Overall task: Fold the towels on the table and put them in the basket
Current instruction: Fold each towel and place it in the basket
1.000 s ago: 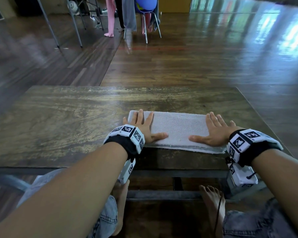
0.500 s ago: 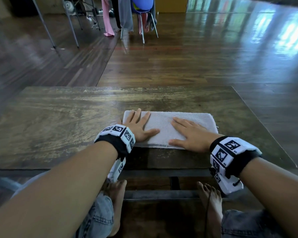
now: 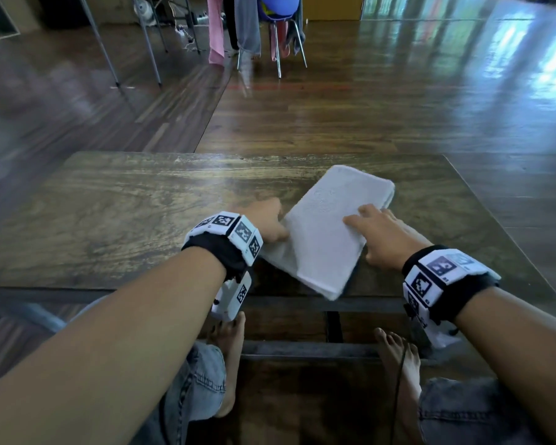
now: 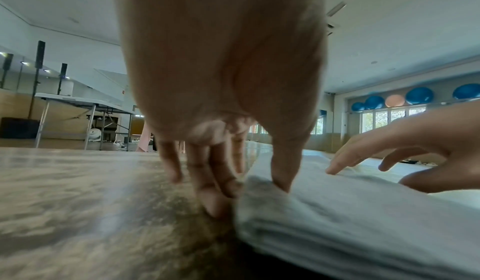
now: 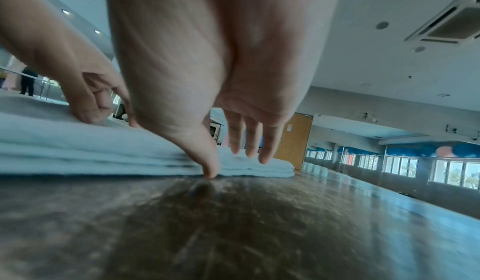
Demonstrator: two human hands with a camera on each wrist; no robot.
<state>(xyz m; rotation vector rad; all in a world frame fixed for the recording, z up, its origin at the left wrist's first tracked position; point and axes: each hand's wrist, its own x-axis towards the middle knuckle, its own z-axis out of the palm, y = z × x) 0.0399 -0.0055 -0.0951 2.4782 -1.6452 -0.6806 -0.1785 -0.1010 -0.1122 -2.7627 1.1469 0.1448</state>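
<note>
- At frame centre, left hand (image 3: 267,220) pinches the folded towel (image 3: 328,232) edge – right hand (image 3: 379,236) rests flat, fingers relaxed.
- Keep layers stacked – slide both hands under, lift level off the desk (image 3: 109,213).

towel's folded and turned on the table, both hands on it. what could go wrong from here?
1. The towel has a near corner past the table edge; it may slip off.
2. The left hand pinches only one edge, so the layers may splay on lifting.
3. The right hand rests flat on top without gripping. No basket is in view.
</note>
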